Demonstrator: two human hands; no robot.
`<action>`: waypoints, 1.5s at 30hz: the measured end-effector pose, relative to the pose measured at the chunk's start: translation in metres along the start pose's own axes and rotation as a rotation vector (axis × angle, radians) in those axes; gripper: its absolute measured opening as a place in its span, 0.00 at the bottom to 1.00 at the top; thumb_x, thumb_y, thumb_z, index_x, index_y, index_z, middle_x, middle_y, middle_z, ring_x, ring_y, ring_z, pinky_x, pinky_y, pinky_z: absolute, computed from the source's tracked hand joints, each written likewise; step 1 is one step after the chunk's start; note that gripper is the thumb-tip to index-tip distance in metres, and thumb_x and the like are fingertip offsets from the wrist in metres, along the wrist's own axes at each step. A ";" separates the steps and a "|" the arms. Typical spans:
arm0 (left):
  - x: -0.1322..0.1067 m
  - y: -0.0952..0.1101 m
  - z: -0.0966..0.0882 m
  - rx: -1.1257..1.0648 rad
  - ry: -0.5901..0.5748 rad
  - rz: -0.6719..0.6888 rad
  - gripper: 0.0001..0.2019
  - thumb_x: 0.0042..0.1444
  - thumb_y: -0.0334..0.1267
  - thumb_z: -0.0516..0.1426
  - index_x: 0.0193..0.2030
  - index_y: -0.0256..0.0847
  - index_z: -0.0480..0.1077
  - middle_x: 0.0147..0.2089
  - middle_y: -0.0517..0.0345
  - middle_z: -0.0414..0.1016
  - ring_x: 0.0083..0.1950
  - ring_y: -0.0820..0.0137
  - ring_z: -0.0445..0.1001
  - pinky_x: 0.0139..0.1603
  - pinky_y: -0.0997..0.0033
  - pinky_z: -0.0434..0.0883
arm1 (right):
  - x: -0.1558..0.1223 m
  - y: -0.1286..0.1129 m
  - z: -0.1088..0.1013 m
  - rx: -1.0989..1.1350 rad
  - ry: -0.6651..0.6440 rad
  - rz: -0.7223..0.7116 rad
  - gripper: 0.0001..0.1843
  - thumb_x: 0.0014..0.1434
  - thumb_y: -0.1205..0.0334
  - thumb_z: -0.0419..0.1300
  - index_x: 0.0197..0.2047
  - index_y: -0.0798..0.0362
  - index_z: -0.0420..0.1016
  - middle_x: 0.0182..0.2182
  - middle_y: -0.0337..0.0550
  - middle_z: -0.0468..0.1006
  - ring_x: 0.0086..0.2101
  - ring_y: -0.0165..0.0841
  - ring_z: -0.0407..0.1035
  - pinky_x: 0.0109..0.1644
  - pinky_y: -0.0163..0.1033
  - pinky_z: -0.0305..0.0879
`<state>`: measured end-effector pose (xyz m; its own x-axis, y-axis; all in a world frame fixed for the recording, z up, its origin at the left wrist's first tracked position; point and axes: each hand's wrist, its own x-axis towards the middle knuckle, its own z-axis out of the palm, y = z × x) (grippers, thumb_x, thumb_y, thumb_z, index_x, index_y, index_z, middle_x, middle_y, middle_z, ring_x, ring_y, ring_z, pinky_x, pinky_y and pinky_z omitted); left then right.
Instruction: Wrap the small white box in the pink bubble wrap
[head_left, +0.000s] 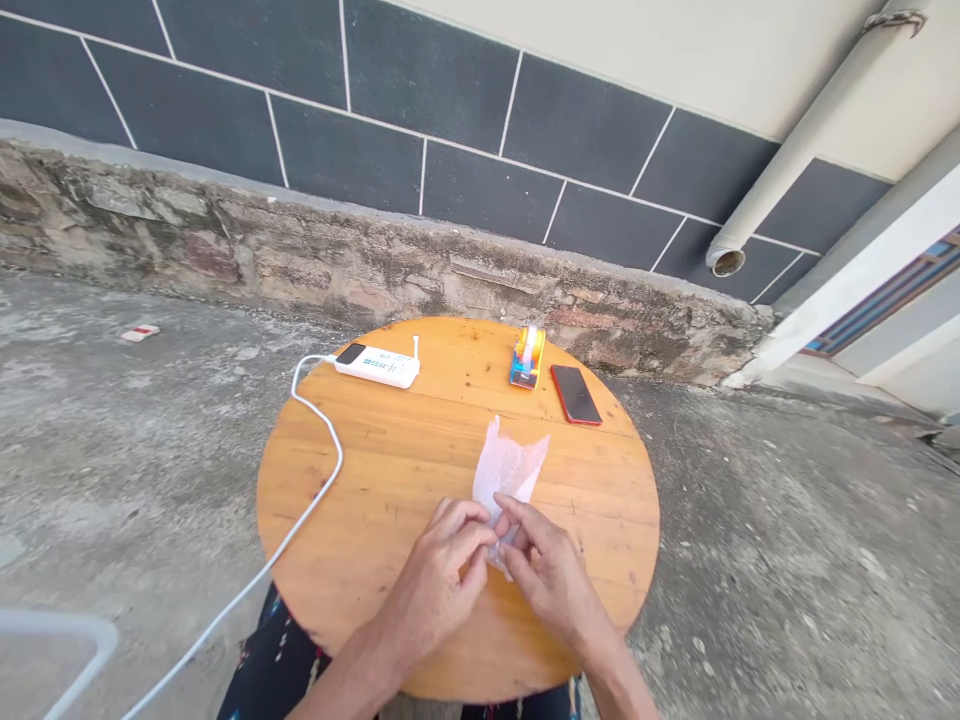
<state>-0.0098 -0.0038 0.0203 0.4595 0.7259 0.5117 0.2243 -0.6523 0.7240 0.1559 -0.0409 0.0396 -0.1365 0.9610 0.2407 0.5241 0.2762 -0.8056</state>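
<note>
A thin, pale pink, see-through wrapper (511,465) lies on the round wooden table (390,450), its ragged far end spread away from me. My left hand (448,562) pinches the near part from the left, with thumb and index finger together. From the right, my right hand (546,560) bends its fingers around the same near part. Both sets of fingertips almost meet over the wrapper. Whether anything small sits between them or inside it is hidden. Beyond the wrapper stands a small yellow and blue tape dispenser (528,358) with a roll of clear tape.
A red-edged phone (576,394) lies at the table's right. At the back left is a white device (377,365), its white cable (315,500) running off the left edge. Behind the table are a stone-based wall (420,270) and a drainpipe (795,160).
</note>
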 end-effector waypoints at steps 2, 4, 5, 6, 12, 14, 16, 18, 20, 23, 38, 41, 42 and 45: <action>-0.003 0.006 -0.001 -0.002 -0.018 -0.008 0.15 0.54 0.19 0.48 0.38 0.42 0.69 0.44 0.55 0.68 0.47 0.68 0.67 0.48 0.69 0.67 | -0.005 0.000 -0.001 0.016 -0.019 0.000 0.26 0.59 0.73 0.53 0.59 0.46 0.62 0.39 0.37 0.73 0.27 0.25 0.63 0.35 0.32 0.65; -0.002 0.010 -0.004 -0.017 -0.044 -0.025 0.14 0.54 0.20 0.50 0.38 0.42 0.69 0.43 0.55 0.68 0.47 0.68 0.67 0.48 0.68 0.67 | -0.007 0.000 -0.001 0.015 -0.023 0.002 0.26 0.59 0.73 0.53 0.59 0.45 0.61 0.39 0.36 0.72 0.28 0.25 0.63 0.36 0.33 0.65; 0.000 0.012 -0.005 -0.020 -0.056 -0.037 0.13 0.54 0.21 0.51 0.38 0.42 0.69 0.43 0.55 0.69 0.46 0.67 0.68 0.47 0.68 0.68 | -0.008 0.001 -0.002 0.011 -0.023 0.001 0.26 0.59 0.73 0.53 0.59 0.45 0.61 0.39 0.36 0.72 0.28 0.25 0.63 0.36 0.33 0.65; 0.002 0.014 -0.005 -0.017 -0.060 -0.053 0.11 0.54 0.23 0.52 0.38 0.41 0.70 0.41 0.55 0.69 0.45 0.67 0.68 0.47 0.67 0.68 | -0.008 0.002 -0.002 0.007 -0.024 -0.002 0.27 0.59 0.73 0.53 0.60 0.45 0.61 0.39 0.36 0.72 0.28 0.25 0.63 0.36 0.33 0.65; 0.010 0.014 0.002 0.077 -0.021 -0.161 0.05 0.54 0.27 0.55 0.31 0.40 0.68 0.36 0.57 0.69 0.40 0.67 0.69 0.41 0.66 0.67 | -0.009 0.003 -0.005 -0.018 -0.032 -0.041 0.31 0.57 0.74 0.51 0.62 0.46 0.56 0.42 0.39 0.73 0.28 0.26 0.64 0.38 0.34 0.66; 0.009 0.013 0.005 0.105 -0.019 -0.187 0.07 0.53 0.24 0.54 0.29 0.40 0.65 0.35 0.58 0.69 0.40 0.67 0.69 0.40 0.67 0.67 | -0.011 0.002 -0.005 -0.025 -0.038 -0.036 0.31 0.58 0.74 0.51 0.63 0.46 0.55 0.43 0.39 0.73 0.29 0.26 0.64 0.39 0.35 0.66; 0.007 0.014 0.007 0.137 -0.021 -0.200 0.08 0.52 0.23 0.53 0.28 0.40 0.64 0.35 0.58 0.68 0.40 0.67 0.69 0.40 0.67 0.67 | -0.014 0.001 -0.004 -0.019 -0.028 -0.028 0.30 0.59 0.73 0.51 0.63 0.46 0.56 0.43 0.40 0.73 0.30 0.26 0.65 0.40 0.35 0.66; 0.007 0.015 0.007 0.171 -0.025 -0.200 0.09 0.51 0.22 0.53 0.27 0.40 0.62 0.35 0.58 0.68 0.40 0.66 0.68 0.40 0.66 0.67 | -0.017 0.002 -0.003 -0.006 0.018 -0.027 0.28 0.59 0.72 0.52 0.62 0.47 0.58 0.43 0.40 0.73 0.30 0.26 0.66 0.39 0.34 0.67; 0.007 0.016 0.007 0.209 -0.028 -0.189 0.09 0.51 0.22 0.53 0.27 0.40 0.62 0.35 0.57 0.68 0.40 0.66 0.68 0.40 0.66 0.67 | -0.020 0.004 -0.002 -0.008 0.107 -0.023 0.23 0.60 0.70 0.52 0.58 0.48 0.63 0.41 0.40 0.73 0.28 0.26 0.66 0.36 0.33 0.66; 0.009 0.018 0.004 0.262 -0.027 -0.146 0.09 0.50 0.22 0.53 0.27 0.40 0.63 0.38 0.55 0.67 0.42 0.64 0.68 0.41 0.65 0.68 | -0.023 0.007 -0.005 -0.078 0.245 0.025 0.11 0.62 0.66 0.53 0.46 0.50 0.71 0.33 0.39 0.73 0.26 0.27 0.66 0.32 0.33 0.64; 0.019 0.016 -0.002 0.295 -0.154 -0.058 0.11 0.48 0.19 0.51 0.25 0.40 0.62 0.41 0.56 0.72 0.44 0.64 0.69 0.43 0.63 0.70 | 0.018 -0.009 -0.026 -0.710 0.001 0.123 0.15 0.62 0.70 0.48 0.46 0.50 0.73 0.29 0.41 0.79 0.30 0.36 0.73 0.34 0.36 0.59; 0.021 0.017 -0.003 0.300 -0.173 -0.055 0.11 0.49 0.19 0.50 0.25 0.40 0.62 0.40 0.55 0.72 0.44 0.64 0.69 0.44 0.63 0.70 | 0.019 -0.010 -0.026 -0.736 0.003 0.101 0.14 0.62 0.71 0.49 0.42 0.49 0.73 0.29 0.40 0.80 0.30 0.35 0.73 0.34 0.35 0.57; 0.022 0.017 -0.003 0.302 -0.180 -0.055 0.11 0.49 0.19 0.50 0.26 0.40 0.62 0.40 0.55 0.72 0.44 0.64 0.68 0.44 0.63 0.70 | 0.019 -0.010 -0.025 -0.748 0.007 0.091 0.14 0.62 0.71 0.49 0.42 0.49 0.73 0.30 0.40 0.80 0.30 0.35 0.73 0.34 0.35 0.57; 0.024 0.017 -0.004 0.303 -0.201 -0.058 0.11 0.49 0.19 0.50 0.26 0.40 0.62 0.39 0.56 0.72 0.44 0.64 0.68 0.44 0.63 0.70 | 0.021 -0.011 -0.024 -0.794 0.001 0.053 0.14 0.61 0.72 0.50 0.42 0.48 0.74 0.30 0.40 0.80 0.30 0.35 0.72 0.34 0.36 0.56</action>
<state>0.0015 0.0035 0.0466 0.5913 0.7259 0.3513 0.4856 -0.6683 0.5635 0.1671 -0.0245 0.0667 -0.0940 0.9724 0.2137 0.9724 0.1357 -0.1898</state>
